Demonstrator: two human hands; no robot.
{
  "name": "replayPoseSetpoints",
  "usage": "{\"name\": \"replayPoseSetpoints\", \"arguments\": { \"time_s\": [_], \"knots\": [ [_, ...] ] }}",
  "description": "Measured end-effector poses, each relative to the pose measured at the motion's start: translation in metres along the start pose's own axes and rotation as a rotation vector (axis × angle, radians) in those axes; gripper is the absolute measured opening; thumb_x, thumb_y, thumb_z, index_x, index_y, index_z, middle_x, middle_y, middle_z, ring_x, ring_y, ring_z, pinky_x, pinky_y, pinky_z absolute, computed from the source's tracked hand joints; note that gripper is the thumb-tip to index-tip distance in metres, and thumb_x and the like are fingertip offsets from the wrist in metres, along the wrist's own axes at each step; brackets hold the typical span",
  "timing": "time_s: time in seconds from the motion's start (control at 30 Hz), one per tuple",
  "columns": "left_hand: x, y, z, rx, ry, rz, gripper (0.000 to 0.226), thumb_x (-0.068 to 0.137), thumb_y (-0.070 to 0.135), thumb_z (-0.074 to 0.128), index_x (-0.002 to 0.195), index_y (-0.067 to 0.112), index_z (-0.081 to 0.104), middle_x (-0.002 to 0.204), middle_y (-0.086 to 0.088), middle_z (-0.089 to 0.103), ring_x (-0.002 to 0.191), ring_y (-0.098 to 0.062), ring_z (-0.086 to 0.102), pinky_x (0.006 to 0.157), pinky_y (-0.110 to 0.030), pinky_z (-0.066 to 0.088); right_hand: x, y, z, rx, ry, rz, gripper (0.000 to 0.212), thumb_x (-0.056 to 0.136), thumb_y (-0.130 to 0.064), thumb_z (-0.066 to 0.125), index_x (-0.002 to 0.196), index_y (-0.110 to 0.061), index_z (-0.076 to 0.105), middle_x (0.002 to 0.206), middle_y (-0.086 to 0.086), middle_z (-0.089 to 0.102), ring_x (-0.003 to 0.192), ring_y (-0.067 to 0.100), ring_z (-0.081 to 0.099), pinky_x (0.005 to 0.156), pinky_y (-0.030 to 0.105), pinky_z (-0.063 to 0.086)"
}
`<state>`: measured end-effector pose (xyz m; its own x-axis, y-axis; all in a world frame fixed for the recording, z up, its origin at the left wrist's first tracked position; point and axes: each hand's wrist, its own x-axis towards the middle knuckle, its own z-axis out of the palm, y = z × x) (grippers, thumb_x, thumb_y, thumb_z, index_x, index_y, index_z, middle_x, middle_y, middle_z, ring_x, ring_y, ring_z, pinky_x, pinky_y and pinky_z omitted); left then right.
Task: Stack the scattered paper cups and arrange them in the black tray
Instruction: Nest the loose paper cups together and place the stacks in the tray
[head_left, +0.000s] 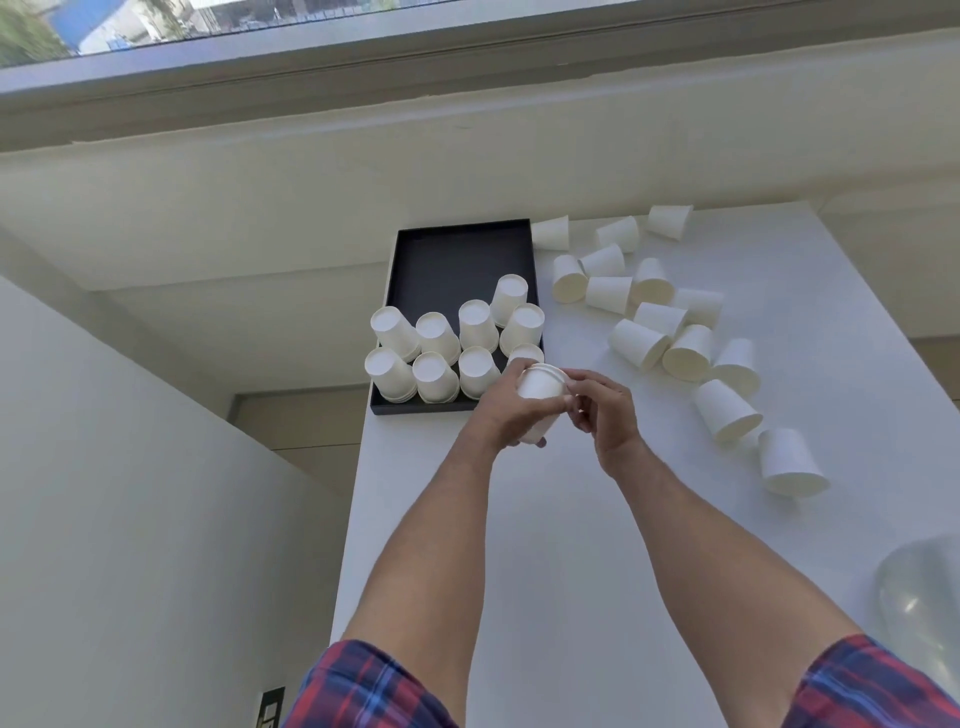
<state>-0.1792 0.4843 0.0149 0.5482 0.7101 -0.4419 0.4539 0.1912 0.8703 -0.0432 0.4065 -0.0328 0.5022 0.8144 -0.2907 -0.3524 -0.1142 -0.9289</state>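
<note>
We can find no words, numbers, brand names or signs to read here. The paper cups are plain white, with nothing printed on them. The black tray has no label on it. The white desk has no writing on it. The sleeves show only a red and blue check pattern, no letters.
</note>
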Motion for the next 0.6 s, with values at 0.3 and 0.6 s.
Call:
{"name": "replayPoseSetpoints", "arguments": {
  "time_s": [0.3,0.6],
  "knots": [
    [0.034,0.031,-0.018,-0.251,0.515,0.020,0.048,0.098,0.069,0.038,0.120,0.026,0.034,0.106,0.001,0.060,0.089,-0.019,0.065,0.071,-0.036,0.057,0.015,-0.026,0.043,-0.202,-0.110,-0.256,0.039,0.083,-0.037,0.077,0.122,-0.038,0.070,0.120,0.006,0.062,0.074,0.018,0.063,0.061,0.022,0.050],
    [0.061,0.047,-0.064,-0.160,0.493,0.038,0.033,0.110,0.043,0.030,0.118,0.016,0.048,0.112,-0.005,0.067,0.098,-0.025,0.072,0.081,-0.045,0.061,0.064,-0.054,0.083,-0.544,0.053,-0.426,0.049,0.081,-0.037,0.082,0.124,-0.030,0.059,0.104,-0.020,0.063,0.073,0.000,0.068,0.073,0.023,0.056]
  ]
}}
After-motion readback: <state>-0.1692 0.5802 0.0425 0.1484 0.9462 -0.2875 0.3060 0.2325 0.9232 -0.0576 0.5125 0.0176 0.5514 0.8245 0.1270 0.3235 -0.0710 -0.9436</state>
